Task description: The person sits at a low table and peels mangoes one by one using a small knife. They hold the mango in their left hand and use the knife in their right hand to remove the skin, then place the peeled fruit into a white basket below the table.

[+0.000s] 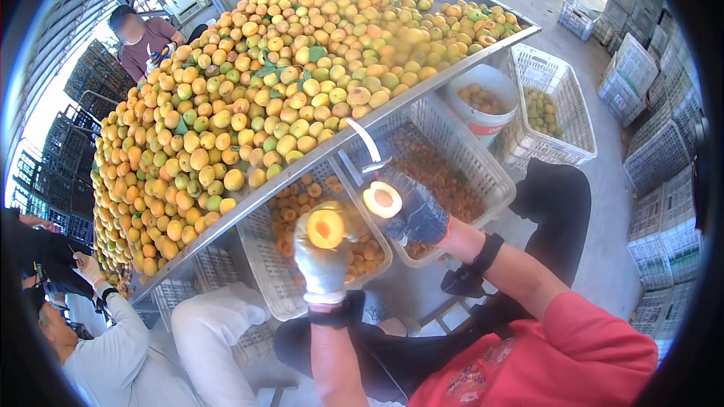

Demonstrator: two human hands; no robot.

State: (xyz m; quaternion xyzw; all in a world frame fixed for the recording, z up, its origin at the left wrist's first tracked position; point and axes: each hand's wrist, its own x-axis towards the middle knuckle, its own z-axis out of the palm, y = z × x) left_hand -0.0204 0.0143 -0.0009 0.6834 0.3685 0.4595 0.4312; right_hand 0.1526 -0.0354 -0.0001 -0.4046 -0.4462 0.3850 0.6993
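My left hand (322,260), in a whitish glove, holds an apricot half (326,229) with its cut face and empty hollow turned up. My right hand (416,206), in a dark glove, grips another apricot half (383,200) with a brown stone or hollow at its centre; I cannot tell which. A curved pale tool, seemingly a knife (366,138), sticks up from the right hand toward the table rim. Below the left hand is a plastic crate (266,288) of halved apricots (288,206). Below the right hand stands a crate (492,181) with brown apricot stones (447,178).
A metal-rimmed table (317,159) heaped with whole apricots (271,79) spans the front. To the right are a white bucket (481,82) and a white crate (577,124), both holding fruit. Co-workers sit at the left (113,356) and far side (150,39). Stacked crates (662,237) line the right.
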